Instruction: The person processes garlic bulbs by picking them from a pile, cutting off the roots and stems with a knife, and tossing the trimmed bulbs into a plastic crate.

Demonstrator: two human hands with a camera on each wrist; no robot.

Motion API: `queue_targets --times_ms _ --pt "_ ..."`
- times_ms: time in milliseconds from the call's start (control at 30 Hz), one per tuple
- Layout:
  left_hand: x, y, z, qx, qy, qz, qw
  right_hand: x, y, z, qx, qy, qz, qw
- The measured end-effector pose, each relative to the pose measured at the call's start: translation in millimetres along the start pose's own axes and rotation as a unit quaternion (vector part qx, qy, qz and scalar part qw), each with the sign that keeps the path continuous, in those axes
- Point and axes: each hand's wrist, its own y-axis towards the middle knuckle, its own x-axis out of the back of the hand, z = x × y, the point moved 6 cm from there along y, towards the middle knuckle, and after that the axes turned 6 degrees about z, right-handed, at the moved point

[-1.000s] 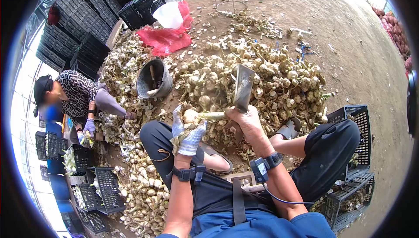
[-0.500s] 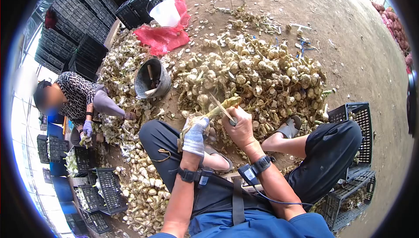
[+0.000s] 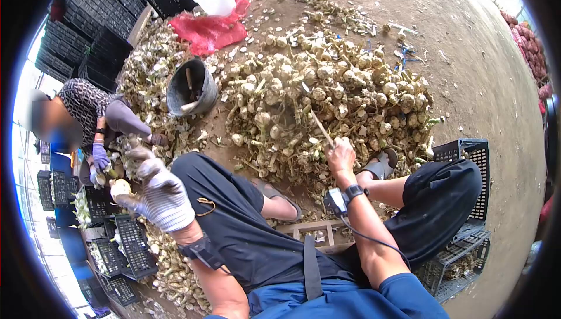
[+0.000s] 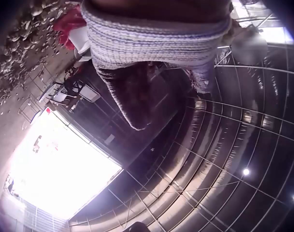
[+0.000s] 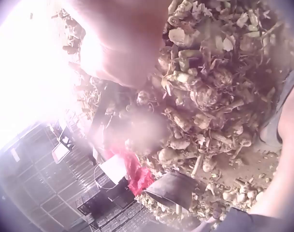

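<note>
My left hand [image 3: 166, 199], in a striped knit glove, is out over the left side with fingers and thumb spread. A pale garlic bulb [image 3: 120, 188] shows just off the thumb tip, overlapping the crates behind it. In the left wrist view the gloved fingers [image 4: 132, 101] stretch away from the camera. My bare right hand [image 3: 341, 158] grips a broad-bladed cleaver [image 3: 321, 126], seen nearly edge-on over a heap of garlic [image 3: 345, 85] with stalks. The right wrist view shows part of the dark blade [image 5: 99, 116] below that hand.
A dark bucket [image 3: 191, 88] with tools inside stands left of the heap. Trimmed bulbs [image 3: 175, 272] lie beside my left leg. Another person [image 3: 87, 108] sits at the left near black crates [image 3: 135, 246]. More crates [image 3: 461, 254] stand at my right, and red netting [image 3: 210, 32] lies behind.
My left hand has swung left and its fingers have spread, the bulb now beyond the thumb. The stalk has parted from the bulb. My right hand has shifted slightly right, still holding the cleaver.
</note>
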Motion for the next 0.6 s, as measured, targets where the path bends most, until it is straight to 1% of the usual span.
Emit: queue_targets --times_ms 33,67,100,167,233,267,300,367,467,600 --pt "6 0 9 0.014 0.015 -0.006 1.0 -1 6 0 0.004 -0.004 0.001 1.0" --pt "10 1 25 0.041 0.034 0.005 0.999 -3 10 1 0.016 -0.012 0.023 1.0" --pt "22 -1 37 0.043 0.068 -0.02 0.997 -6 13 2 0.028 -0.02 0.043 0.998" --pt "44 -7 55 0.075 0.119 -0.07 0.988 -19 13 -6 0.02 -0.061 0.077 0.995" --pt "65 -14 60 0.097 0.143 -0.108 0.979 -36 13 -16 0.016 -0.091 0.097 0.991" --pt "74 -19 56 0.086 0.187 -0.154 0.966 -44 14 -22 0.015 -0.1 0.101 0.99" --pt "77 -20 54 0.084 0.189 -0.163 0.965 -49 13 -24 0.014 -0.11 0.106 0.988" --pt "80 -19 51 0.08 0.193 -0.176 0.962 -57 17 -29 0.005 -0.102 0.107 0.989" --pt "88 -19 52 0.094 0.209 -0.18 0.956 -55 21 -23 -0.017 -0.084 0.103 0.991" --pt "100 -19 58 0.123 0.26 -0.191 0.938 -45 20 -14 -0.016 -0.027 0.058 0.998"
